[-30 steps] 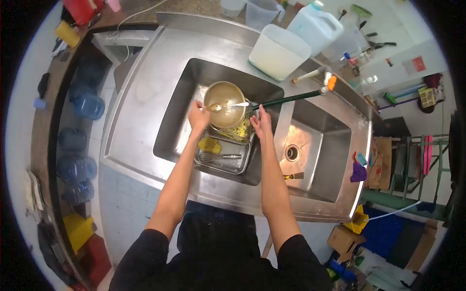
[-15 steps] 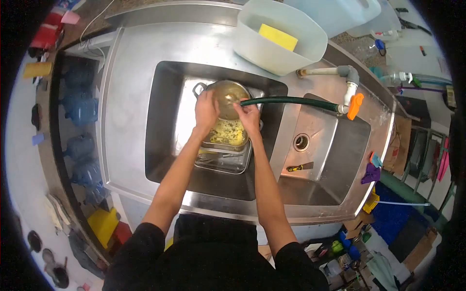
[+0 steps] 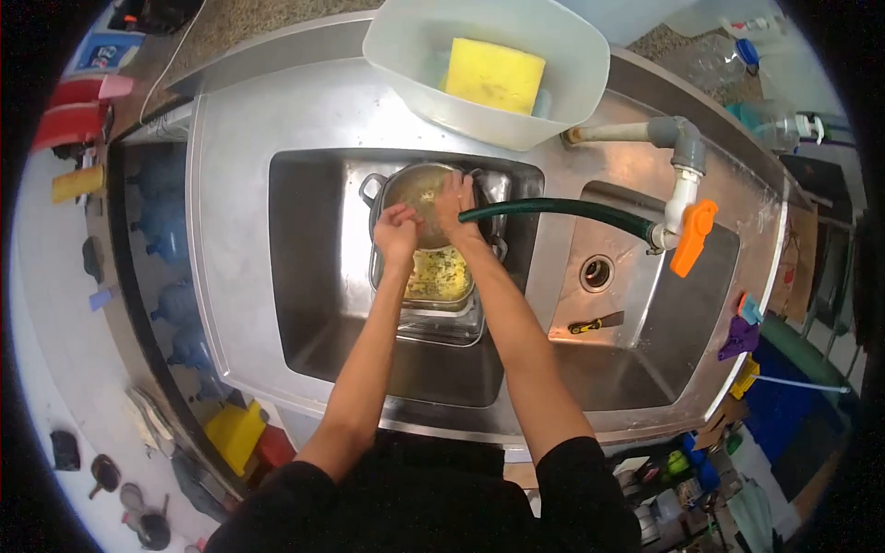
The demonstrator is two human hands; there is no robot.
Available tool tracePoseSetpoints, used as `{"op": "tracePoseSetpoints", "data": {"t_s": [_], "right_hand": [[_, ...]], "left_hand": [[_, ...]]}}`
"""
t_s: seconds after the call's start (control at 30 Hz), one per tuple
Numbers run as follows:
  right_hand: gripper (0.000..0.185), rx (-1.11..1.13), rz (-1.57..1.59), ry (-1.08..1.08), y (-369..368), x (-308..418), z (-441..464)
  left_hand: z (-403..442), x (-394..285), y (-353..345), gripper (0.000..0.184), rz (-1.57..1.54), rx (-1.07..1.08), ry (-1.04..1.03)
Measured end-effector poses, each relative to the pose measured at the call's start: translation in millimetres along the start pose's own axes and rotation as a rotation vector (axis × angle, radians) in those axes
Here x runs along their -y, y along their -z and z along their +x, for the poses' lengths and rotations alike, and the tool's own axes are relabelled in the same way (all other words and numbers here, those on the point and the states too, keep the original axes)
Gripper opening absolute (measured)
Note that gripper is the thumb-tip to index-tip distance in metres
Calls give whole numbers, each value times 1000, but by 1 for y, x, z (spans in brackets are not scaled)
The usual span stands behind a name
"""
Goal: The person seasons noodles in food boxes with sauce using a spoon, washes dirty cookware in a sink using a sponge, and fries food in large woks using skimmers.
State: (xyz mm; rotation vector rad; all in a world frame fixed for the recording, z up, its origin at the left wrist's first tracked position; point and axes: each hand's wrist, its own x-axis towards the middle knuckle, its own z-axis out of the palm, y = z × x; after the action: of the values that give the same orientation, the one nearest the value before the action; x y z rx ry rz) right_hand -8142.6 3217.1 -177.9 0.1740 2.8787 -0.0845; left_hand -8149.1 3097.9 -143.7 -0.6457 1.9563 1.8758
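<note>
A round metal pot (image 3: 417, 189) with grey side handles and cloudy yellowish contents sits in the large sink basin. My left hand (image 3: 398, 232) is over the pot's near left part, its fingers curled in; whatever may be inside them is hidden. Over the right side of the pot, my right hand (image 3: 452, 205) has its fingers stretched out towards the far rim. The end of a green hose (image 3: 553, 205) is beside my right wrist. Nearer to me is a rectangular pan (image 3: 438, 275) with yellow bits and dark specks, on top of a shallow tray (image 3: 442, 329).
A translucent tub (image 3: 498, 124) with a yellow sponge (image 3: 496, 74) stands behind the basin. The hose runs from a tap with an orange handle (image 3: 696, 238). In the smaller basin lie a black-and-yellow scraper (image 3: 596, 323) and a drain (image 3: 596, 274).
My right hand has let go of the hose end and reached forward over the pot. My left hand has drawn back from the pot's far left rim, fingers curling. The view has shifted.
</note>
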Motion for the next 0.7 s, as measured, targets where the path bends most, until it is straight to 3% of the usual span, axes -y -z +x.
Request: {"op": "tracePoseSetpoints", "data": {"t_s": [0.1,0.2,0.3,0.33,0.4,0.43,0.53,0.63,0.7], "right_hand": [[16,-81,-6,8,1,1,-3],[17,114,450,-275,1,12,-16],[19,24,1049,-565,52,31,-52],[20,-16,976,-614,48,41,-59],[22,-101,834,-711,45,61,-66],[29,-47,915,-631,53,60,-75],[29,-328,922,-531,43,75,-87],[32,-474,944,-445,41,62,-105],[33,-587,1102,-811,61,47,-108]], "left_hand": [[1,-7,9,27,71,108,58],[11,3,15,20,396,151,-1],[16,11,9,22,691,191,44],[19,16,6,24,764,209,77],[24,22,5,23,631,314,95],[25,24,5,23,567,366,105],[15,-15,3,21,507,516,399],[32,13,6,18,330,480,391],[32,27,3,18,183,433,425]]}}
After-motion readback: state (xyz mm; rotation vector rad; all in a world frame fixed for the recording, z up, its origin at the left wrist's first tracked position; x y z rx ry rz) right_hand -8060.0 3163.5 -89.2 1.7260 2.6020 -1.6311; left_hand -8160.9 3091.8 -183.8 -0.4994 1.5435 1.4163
